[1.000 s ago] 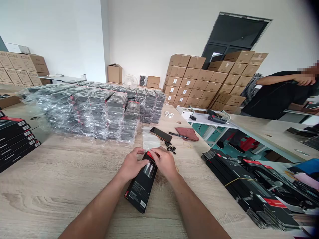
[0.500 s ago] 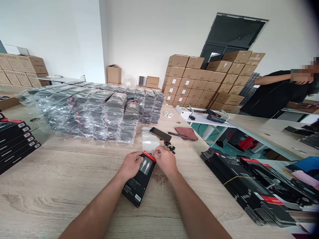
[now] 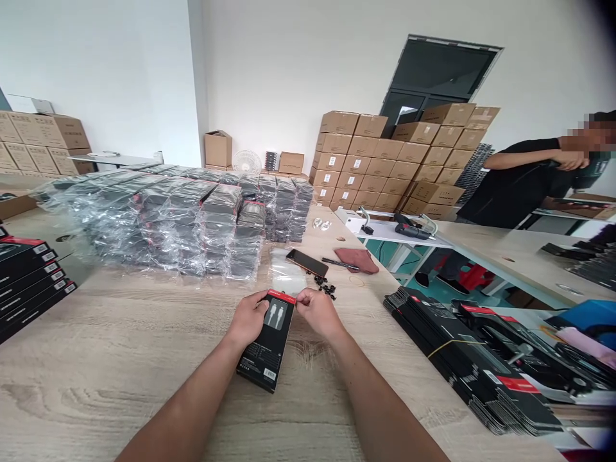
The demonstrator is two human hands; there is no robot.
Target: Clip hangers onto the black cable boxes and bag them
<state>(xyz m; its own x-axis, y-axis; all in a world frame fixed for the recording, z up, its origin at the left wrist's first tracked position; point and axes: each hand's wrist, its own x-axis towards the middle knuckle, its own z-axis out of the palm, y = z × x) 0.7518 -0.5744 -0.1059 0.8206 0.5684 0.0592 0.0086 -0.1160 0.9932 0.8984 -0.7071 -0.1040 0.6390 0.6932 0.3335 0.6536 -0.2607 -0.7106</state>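
Observation:
A black and red cable box (image 3: 267, 350) with a window showing two white plugs lies tilted on the wooden table in front of me. My left hand (image 3: 248, 317) is closed on its upper left edge, thumb on the front beside the window. At the box's upper right corner, the fingers of my right hand (image 3: 316, 310) pinch the red top edge. Just beyond the hands are a clear plastic sleeve (image 3: 287, 271), a phone (image 3: 307, 262) and several small black pieces (image 3: 325, 287).
Plastic-wrapped stacks of boxes (image 3: 168, 218) stand at the back left, more black boxes (image 3: 33, 282) at the left edge. Flat black cartons (image 3: 462, 359) lie on the right. A pen (image 3: 340, 264) rests by a brown cloth (image 3: 359, 260). A person (image 3: 514, 179) stands across the room.
The box has turned slightly more upright and its window faces me more. My right hand has moved slightly left and down at the top corner. The other person's arms have shifted.

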